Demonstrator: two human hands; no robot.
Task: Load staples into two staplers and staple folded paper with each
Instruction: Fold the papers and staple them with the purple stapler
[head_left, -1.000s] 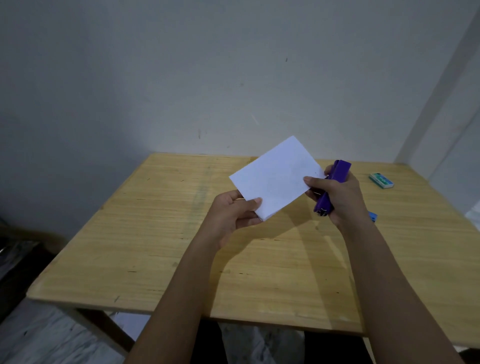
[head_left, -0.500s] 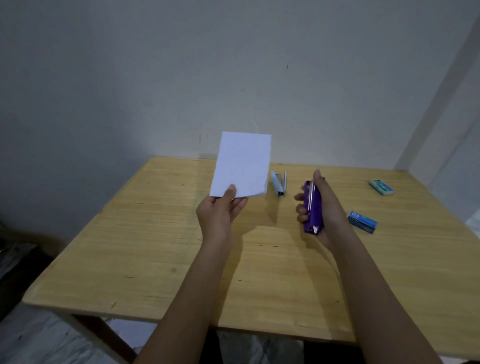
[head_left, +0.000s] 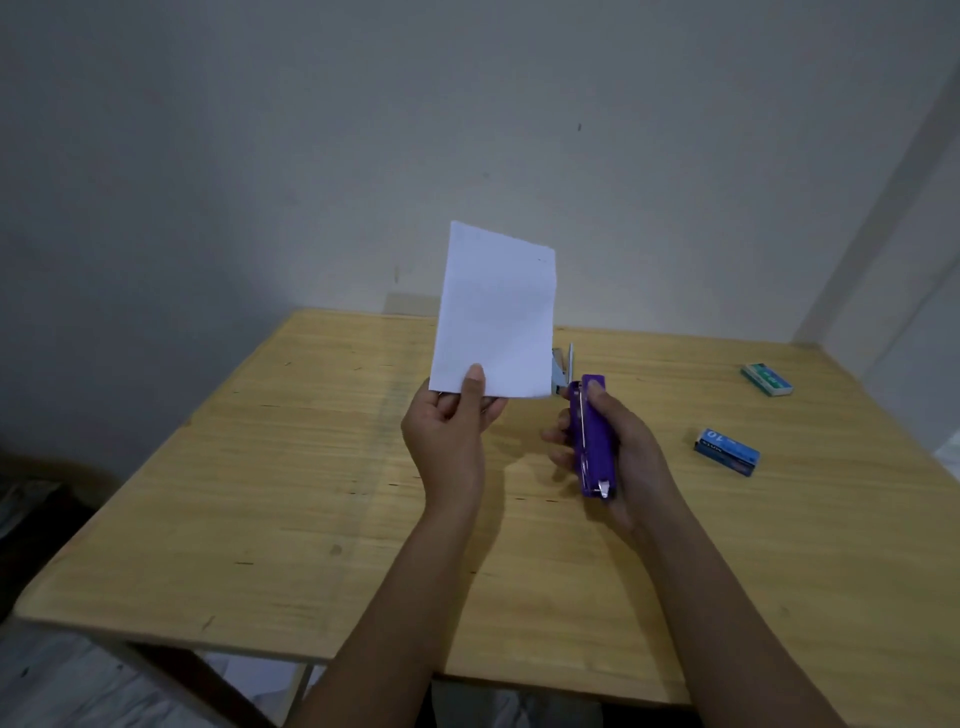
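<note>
Left grip: the left hand (head_left: 447, 431) pinched the bottom edge of the paper (head_left: 496, 317), thumb on the near face and fingers behind.
Paper: it stood upright above that pinch, lifted off the table, with one flat white face toward the camera.
Right grip: the right hand (head_left: 623, 452) was wrapped around the purple stapler (head_left: 592, 441), thumb laid along its upper side and fingers curled round from below.
Purple stapler: it lay lengthwise in the fist, a metal end nearest the person and the far tip just beside the paper's lower right corner. Whether the two touched could not be told.
Grey stapler (head_left: 563, 366): it sat on the table just beyond the right grip, swung open, partly hidden behind the paper's right edge.
Blue box (head_left: 727, 452): it lay flat on the table to the right of the right grip, a "10" on its top. Its contents did not show.
Green box (head_left: 767, 379): it lay farther right and beyond the blue one, well apart from both grips. Its contents did not show either.
Table (head_left: 260, 519): bare wood lay below both hands, its far edge against the wall.
</note>
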